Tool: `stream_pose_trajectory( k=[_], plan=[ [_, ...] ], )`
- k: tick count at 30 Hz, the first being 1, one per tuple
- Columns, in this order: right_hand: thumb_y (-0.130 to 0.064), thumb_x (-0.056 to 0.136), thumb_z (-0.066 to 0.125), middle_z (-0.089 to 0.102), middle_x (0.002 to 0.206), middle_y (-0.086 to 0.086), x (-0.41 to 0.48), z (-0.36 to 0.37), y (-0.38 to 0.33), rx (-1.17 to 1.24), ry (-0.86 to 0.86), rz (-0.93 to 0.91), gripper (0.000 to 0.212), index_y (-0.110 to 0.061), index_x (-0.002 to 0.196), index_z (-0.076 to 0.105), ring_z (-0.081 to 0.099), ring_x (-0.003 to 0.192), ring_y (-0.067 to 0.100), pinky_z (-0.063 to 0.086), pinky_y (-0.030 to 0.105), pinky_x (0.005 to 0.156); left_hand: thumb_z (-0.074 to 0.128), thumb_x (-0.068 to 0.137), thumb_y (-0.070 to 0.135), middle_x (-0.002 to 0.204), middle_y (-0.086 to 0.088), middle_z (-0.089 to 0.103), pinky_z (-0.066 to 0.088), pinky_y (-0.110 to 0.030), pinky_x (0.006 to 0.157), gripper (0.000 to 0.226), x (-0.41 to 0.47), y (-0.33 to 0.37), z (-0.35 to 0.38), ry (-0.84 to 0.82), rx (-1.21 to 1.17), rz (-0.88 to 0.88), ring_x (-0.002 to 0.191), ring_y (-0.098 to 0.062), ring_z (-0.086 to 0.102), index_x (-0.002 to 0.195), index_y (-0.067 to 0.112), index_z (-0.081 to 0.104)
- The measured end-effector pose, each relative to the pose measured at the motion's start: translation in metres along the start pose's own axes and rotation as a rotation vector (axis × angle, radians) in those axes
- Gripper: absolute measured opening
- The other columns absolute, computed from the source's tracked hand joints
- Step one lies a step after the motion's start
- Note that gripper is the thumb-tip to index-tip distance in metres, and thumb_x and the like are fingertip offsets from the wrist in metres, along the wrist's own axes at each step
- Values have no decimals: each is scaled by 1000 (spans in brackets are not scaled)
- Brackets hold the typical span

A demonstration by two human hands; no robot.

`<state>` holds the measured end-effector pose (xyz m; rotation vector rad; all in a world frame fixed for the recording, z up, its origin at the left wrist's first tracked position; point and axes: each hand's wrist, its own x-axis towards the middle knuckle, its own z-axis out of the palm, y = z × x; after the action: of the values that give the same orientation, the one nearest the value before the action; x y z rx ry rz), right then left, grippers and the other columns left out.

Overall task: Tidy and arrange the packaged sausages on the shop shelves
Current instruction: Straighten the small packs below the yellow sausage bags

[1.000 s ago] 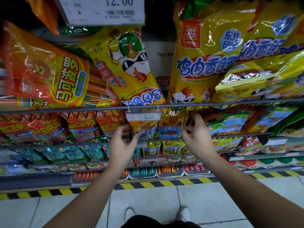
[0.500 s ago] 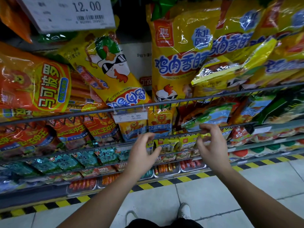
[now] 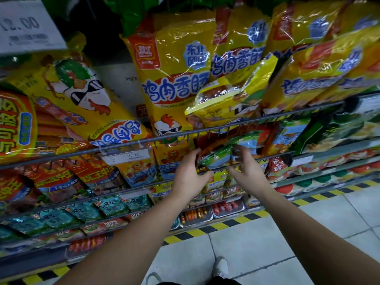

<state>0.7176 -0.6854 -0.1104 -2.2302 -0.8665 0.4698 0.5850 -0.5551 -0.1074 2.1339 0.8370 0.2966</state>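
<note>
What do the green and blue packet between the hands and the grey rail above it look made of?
Green and blue sausage packet: probably thin glossy plastic film; it crinkles and glints. Grey shelf rail: seemingly metal wire, a thin straight rod with a dull sheen.

A white price card (image 3: 26, 25) at the top left reads 12.00, rather blurred. A small price tag (image 3: 126, 156) clipped on the wire rail (image 3: 205, 133) reads 9.90. The big yellow packet (image 3: 172, 79) carries a red logo 双汇, a blue badge 东北风味 and large blue words 鸡肉香肠 — under them "CHICKEN", the rest hidden. The red packets (image 3: 96, 177) below show 王中王.
</note>
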Motion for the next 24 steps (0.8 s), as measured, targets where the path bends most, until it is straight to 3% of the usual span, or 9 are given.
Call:
stream_pose_trajectory(
  k=[5, 10, 15, 19, 24],
  plan=[
    [-27, 95, 63, 45, 141, 11, 14, -6, 11, -119, -73, -92, 66, -20, 151, 28, 50, 124, 29, 47, 39, 91, 72, 84, 48, 145, 1, 49, 51, -35, 96, 88, 25, 19, 17, -18, 179, -26, 126, -20, 53, 155, 29, 23],
    [-20, 85, 67, 42, 130, 18, 26, -21, 18, -440, 115, -258, 55, -15, 137, 50, 42, 118, 41, 47, 48, 88, 68, 82, 59, 129, -4, 60, 56, -38, 79, 91, 42, 36, 37, 28, 456, -69, 109, -26, 62, 154, 27, 22],
    [-24, 88, 64, 33, 147, 20, 34, -25, 22, -582, 49, -350, 49, -10, 133, 52, 34, 131, 44, 45, 51, 96, 71, 79, 59, 124, -6, 63, 56, -37, 75, 87, 47, 44, 51, 120, 585, -105, 102, -28, 66, 147, 23, 31],
    [-19, 77, 74, 46, 142, 19, 42, -24, 33, -588, 36, -428, 53, -5, 124, 55, 47, 120, 44, 53, 53, 86, 74, 79, 52, 125, -5, 61, 56, -37, 75, 82, 47, 49, 52, 122, 591, -148, 104, -27, 65, 144, 21, 34],
    [-18, 69, 81, 58, 120, 19, 49, -26, 38, -567, 88, -467, 57, -5, 117, 53, 56, 105, 42, 56, 49, 73, 72, 82, 50, 112, -3, 67, 47, -32, 61, 77, 42, 51, 47, 94, 597, -169, 98, -27, 66, 143, 22, 34]
  ],
)
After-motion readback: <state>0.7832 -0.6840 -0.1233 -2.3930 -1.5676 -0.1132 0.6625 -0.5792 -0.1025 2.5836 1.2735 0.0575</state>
